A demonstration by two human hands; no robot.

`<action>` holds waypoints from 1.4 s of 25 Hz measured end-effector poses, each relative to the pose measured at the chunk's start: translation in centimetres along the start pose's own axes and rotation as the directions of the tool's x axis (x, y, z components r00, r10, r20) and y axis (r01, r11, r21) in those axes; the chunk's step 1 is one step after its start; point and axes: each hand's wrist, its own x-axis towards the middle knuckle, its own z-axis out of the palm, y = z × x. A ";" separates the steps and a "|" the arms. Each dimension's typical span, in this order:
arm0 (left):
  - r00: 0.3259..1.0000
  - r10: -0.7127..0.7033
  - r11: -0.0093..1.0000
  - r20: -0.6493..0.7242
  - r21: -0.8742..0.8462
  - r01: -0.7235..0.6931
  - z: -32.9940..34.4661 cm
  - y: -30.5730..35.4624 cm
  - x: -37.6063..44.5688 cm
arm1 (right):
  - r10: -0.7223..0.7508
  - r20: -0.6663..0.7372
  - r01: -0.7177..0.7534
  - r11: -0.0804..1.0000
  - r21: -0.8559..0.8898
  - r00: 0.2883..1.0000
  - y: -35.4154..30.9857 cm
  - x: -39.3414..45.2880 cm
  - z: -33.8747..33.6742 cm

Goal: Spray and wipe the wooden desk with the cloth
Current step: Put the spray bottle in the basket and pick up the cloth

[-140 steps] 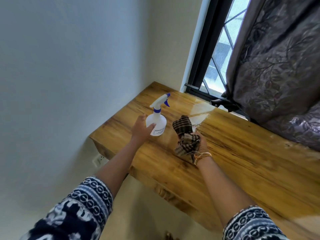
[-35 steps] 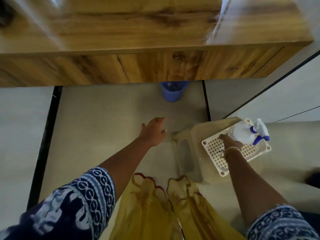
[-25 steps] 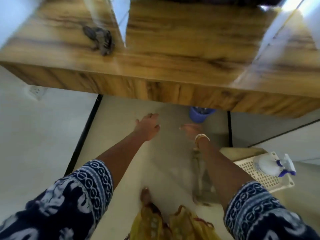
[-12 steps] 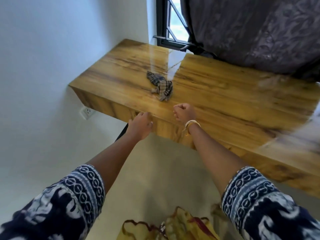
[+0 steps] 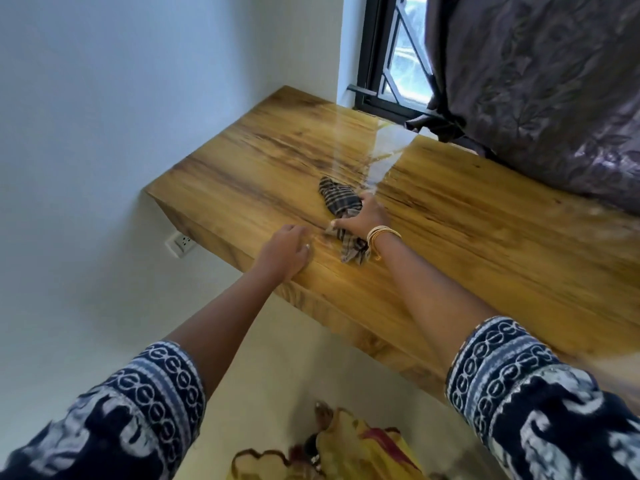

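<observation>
The right hand (image 5: 363,220) grasps the checked cloth (image 5: 341,206) lying mid-table (image 5: 485,244). At its 8 o'clock, the left hand (image 5: 285,254) rests on the table edge, fingers loosely curled, holding nothing.

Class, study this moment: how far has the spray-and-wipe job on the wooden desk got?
Done: no spray bottle is in view, so spraying looks finished. In hand: the right hand lies on the checked cloth on the desk, while the left hand rests at the front edge. Left: wiping across the desk top.
</observation>
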 end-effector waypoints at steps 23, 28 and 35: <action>0.999 -0.028 0.939 -0.032 -0.345 0.015 5.7 2.0 -18.0 | 0.050 0.167 -0.162 0.623 0.765 0.985 9.5 -25.6 3.0; 0.996 0.020 0.957 0.088 -0.289 0.006 11.7 4.6 -24.3 | 0.207 0.232 -0.304 0.467 0.830 0.951 17.9 -34.9 3.0; 0.941 0.165 0.967 0.297 -0.236 -0.095 22.0 11.4 -33.5 | 0.299 0.434 -0.435 -0.066 0.898 0.850 32.7 -48.6 3.3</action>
